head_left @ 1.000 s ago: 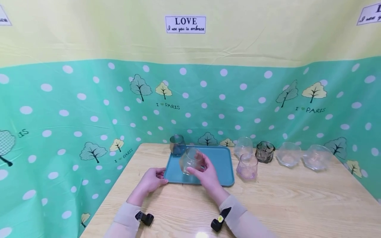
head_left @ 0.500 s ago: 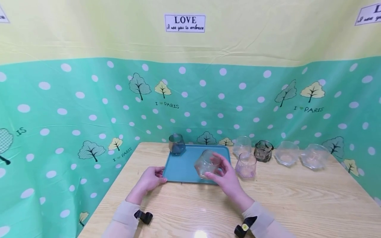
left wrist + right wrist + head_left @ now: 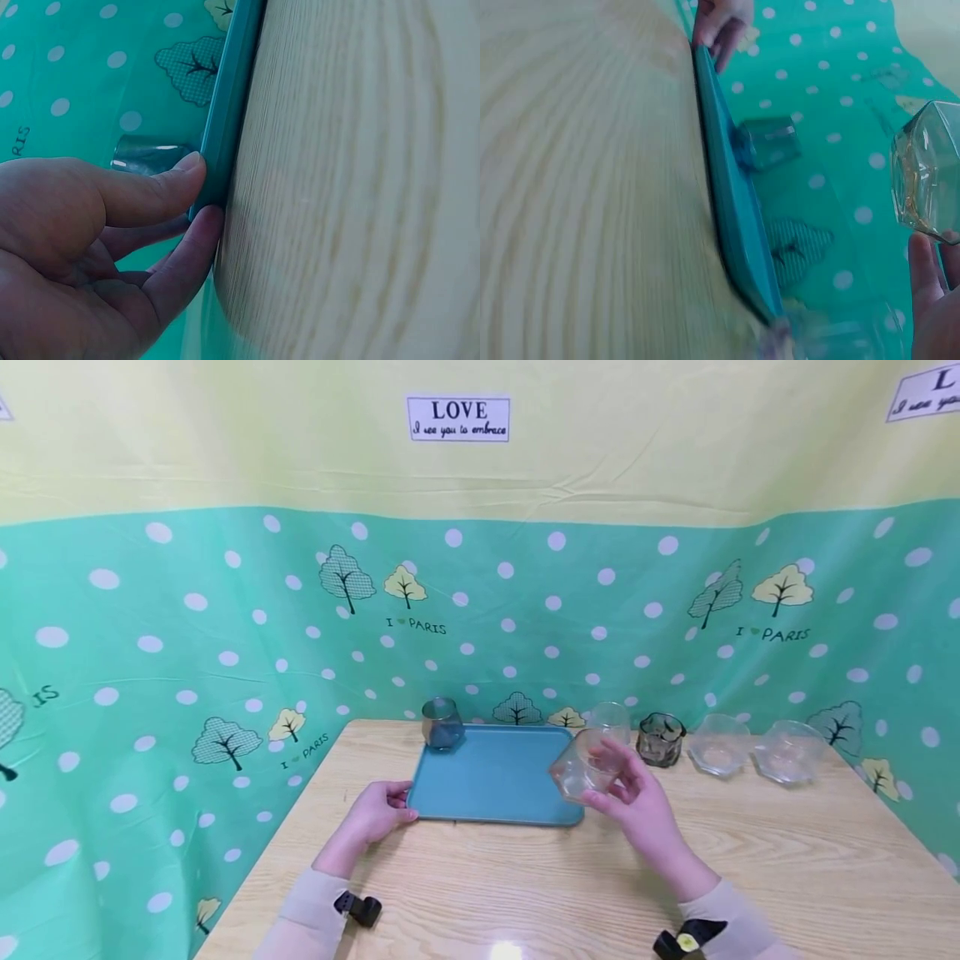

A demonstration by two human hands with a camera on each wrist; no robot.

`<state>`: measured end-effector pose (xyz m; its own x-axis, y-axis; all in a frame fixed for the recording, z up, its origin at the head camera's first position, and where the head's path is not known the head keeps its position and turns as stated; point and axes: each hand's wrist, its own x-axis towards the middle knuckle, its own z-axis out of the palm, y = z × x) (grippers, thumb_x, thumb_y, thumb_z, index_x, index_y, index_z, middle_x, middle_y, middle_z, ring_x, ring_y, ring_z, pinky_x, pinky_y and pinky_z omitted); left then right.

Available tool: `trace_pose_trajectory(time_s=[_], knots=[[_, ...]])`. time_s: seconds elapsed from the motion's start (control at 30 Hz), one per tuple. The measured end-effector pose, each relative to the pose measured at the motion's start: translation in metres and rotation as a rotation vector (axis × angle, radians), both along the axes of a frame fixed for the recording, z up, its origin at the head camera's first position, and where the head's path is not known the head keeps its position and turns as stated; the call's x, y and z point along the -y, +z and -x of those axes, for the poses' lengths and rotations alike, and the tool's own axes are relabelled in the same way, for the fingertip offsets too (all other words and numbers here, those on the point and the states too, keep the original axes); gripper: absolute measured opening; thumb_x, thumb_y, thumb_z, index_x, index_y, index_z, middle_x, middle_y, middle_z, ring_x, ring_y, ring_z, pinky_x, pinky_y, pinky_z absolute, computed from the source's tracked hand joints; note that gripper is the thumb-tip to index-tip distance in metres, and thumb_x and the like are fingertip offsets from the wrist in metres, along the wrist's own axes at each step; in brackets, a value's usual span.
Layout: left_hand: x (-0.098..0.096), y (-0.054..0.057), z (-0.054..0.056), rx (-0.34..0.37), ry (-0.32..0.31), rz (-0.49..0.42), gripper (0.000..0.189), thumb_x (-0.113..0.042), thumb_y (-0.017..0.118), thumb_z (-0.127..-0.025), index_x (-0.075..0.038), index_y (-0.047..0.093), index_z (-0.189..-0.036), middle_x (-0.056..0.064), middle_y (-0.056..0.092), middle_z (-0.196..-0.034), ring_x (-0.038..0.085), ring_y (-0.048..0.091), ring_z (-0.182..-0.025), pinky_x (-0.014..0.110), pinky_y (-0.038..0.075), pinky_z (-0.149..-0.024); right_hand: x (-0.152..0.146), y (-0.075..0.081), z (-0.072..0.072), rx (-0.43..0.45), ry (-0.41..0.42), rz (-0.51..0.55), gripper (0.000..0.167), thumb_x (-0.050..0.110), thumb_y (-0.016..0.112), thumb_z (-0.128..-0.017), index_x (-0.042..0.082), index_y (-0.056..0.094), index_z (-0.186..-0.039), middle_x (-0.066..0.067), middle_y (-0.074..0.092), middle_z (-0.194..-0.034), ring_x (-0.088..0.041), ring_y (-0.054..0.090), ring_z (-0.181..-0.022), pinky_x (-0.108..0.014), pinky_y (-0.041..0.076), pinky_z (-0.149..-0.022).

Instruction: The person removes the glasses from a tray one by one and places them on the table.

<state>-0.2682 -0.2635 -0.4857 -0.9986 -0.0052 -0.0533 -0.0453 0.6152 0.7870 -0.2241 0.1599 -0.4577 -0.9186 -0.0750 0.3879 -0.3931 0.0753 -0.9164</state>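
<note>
My right hand (image 3: 637, 793) holds a clear, faintly amber faceted glass (image 3: 579, 772), tilted, above the right end of the blue tray (image 3: 491, 781). In the right wrist view the same glass (image 3: 930, 172) shows at the right edge, my fingers at its side. My left hand (image 3: 378, 810) pinches the tray's front left corner; the left wrist view shows its thumb on the rim and a finger at the underside. A dark blue-grey glass (image 3: 442, 725) stands at the tray's back left corner. The purple-tinted glass is mostly hidden behind my right hand in the head view.
Along the back right of the wooden table (image 3: 510, 877) stand a clear glass (image 3: 611, 717), a dark wavy glass (image 3: 661, 740) and two clear glass bowls (image 3: 718, 747). A green patterned cloth (image 3: 450, 635) hangs right behind the table.
My right hand has carried the amber-tinted glass rightward, from over the tray's middle to its right end. My left hand stays at the tray's corner.
</note>
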Motion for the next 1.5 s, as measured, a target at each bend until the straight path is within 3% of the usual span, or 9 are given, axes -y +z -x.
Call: trace_pose_trajectory(time_s=[0.23,0.4,0.7,0.8,0.93,1.0,1.1,1.23,1.5], knots=[[0.001,-0.001,0.001,0.002,0.007,-0.001,0.056,0.002,0.082,-0.090,0.009,0.062,-0.142,0.010,0.070,-0.105,0.023,0.063,-0.098,0.037,0.055,-0.086,-0.042,0.002,-0.005,-0.039,-0.056,0.027,0.078,-0.008,0.076,-0.094,0.007,0.041,-0.162,0.002,0.062,-0.144,-0.009,0.059,-0.122,-0.015,0.048,-0.100],[0.001,-0.001,0.000,-0.004,0.000,0.004,0.057,0.002,0.083,-0.090,0.010,0.062,-0.142,0.010,0.070,-0.104,0.023,0.064,-0.097,0.039,0.055,-0.086,-0.074,0.000,-0.007,-0.053,-0.083,0.061,0.078,-0.012,0.074,-0.093,0.008,0.042,-0.162,0.005,0.063,-0.141,-0.007,0.061,-0.121,-0.014,0.049,-0.099],[0.001,0.000,0.000,-0.004,0.000,0.011,0.057,0.001,0.083,-0.089,0.009,0.062,-0.142,0.010,0.069,-0.102,0.023,0.063,-0.096,0.039,0.055,-0.085,-0.122,-0.013,0.001,0.004,-0.144,0.009,0.078,-0.004,0.074,-0.098,0.011,0.038,-0.165,0.010,0.060,-0.144,0.002,0.057,-0.125,-0.008,0.044,-0.099],[0.001,0.000,0.000,-0.002,-0.001,0.014,0.057,0.001,0.083,-0.090,0.009,0.062,-0.142,0.010,0.069,-0.103,0.023,0.063,-0.097,0.040,0.055,-0.085,-0.134,-0.017,0.004,0.031,-0.159,-0.093,0.077,0.005,0.073,-0.101,0.013,0.034,-0.167,0.010,0.058,-0.150,0.008,0.054,-0.126,-0.006,0.043,-0.098],[0.001,0.000,0.001,0.001,-0.003,0.011,0.057,0.001,0.083,-0.090,0.009,0.062,-0.142,0.011,0.069,-0.103,0.023,0.063,-0.097,0.040,0.055,-0.086,-0.149,-0.022,0.007,0.103,-0.172,-0.222,0.080,0.016,0.072,-0.104,0.017,0.027,-0.170,-0.005,0.050,-0.160,0.008,0.049,-0.126,-0.006,0.042,-0.098],[0.001,0.000,0.001,0.002,-0.001,0.007,0.057,0.001,0.083,-0.090,0.009,0.062,-0.142,0.011,0.069,-0.103,0.023,0.063,-0.097,0.040,0.055,-0.085,-0.154,-0.024,0.008,0.153,-0.180,-0.271,0.082,0.022,0.073,-0.104,0.017,0.025,-0.171,-0.014,0.046,-0.162,0.001,0.049,-0.130,-0.006,0.041,-0.098],[0.000,0.001,0.000,0.003,0.001,0.000,0.058,0.001,0.083,-0.089,0.008,0.062,-0.143,0.011,0.069,-0.103,0.023,0.063,-0.097,0.039,0.055,-0.085,-0.158,-0.028,0.010,0.219,-0.177,-0.301,0.086,0.027,0.074,-0.103,0.014,0.023,-0.171,-0.023,0.040,-0.163,-0.021,0.047,-0.141,-0.005,0.039,-0.098],[0.000,0.002,0.000,0.009,0.005,-0.003,0.058,0.001,0.083,-0.090,0.009,0.062,-0.143,0.011,0.069,-0.103,0.023,0.063,-0.097,0.038,0.055,-0.085,-0.159,-0.033,0.012,0.255,-0.151,-0.299,0.088,0.026,0.075,-0.103,0.009,0.022,-0.170,-0.027,0.036,-0.165,-0.047,0.037,-0.147,-0.004,0.038,-0.097],[0.000,0.001,0.000,0.003,0.001,0.005,0.058,0.001,0.083,-0.089,0.009,0.062,-0.142,0.011,0.069,-0.102,0.023,0.063,-0.096,0.039,0.055,-0.084,-0.155,-0.035,0.013,0.263,-0.114,-0.289,0.094,0.024,0.079,-0.099,0.007,0.019,-0.170,-0.029,0.033,-0.166,-0.053,0.035,-0.147,-0.005,0.040,-0.096]])
